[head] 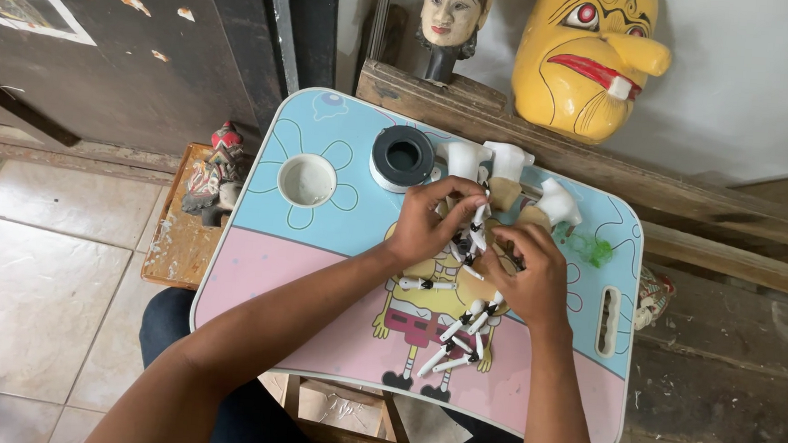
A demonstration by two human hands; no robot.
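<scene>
Here, both hands work over a small lap table with a pale blue and pink cartoon-printed top (315, 272). The left hand (426, 226) has its fingers (460, 191) curled and pinched closed on the upper end of a string of small white jointed puppet pieces with dark links (461, 325), which trails down from the fingertips toward the person's lap. The right hand (528, 274) lies just beside it, fingers bent and pressed on the same string a little lower — whether they grip it or only hold it down, I cannot tell. Just beyond the fingertips stand three white carved puppet parts (508, 160), and to the left of them a black round ring-shaped holder (403, 158) and a white round cup recess (307, 180). Past the right fingers lies a small green translucent scrap (595, 250). Farther off, against the wall, rest a yellow carved wooden mask (587, 54) and a pale painted puppet head (450, 15).
</scene>
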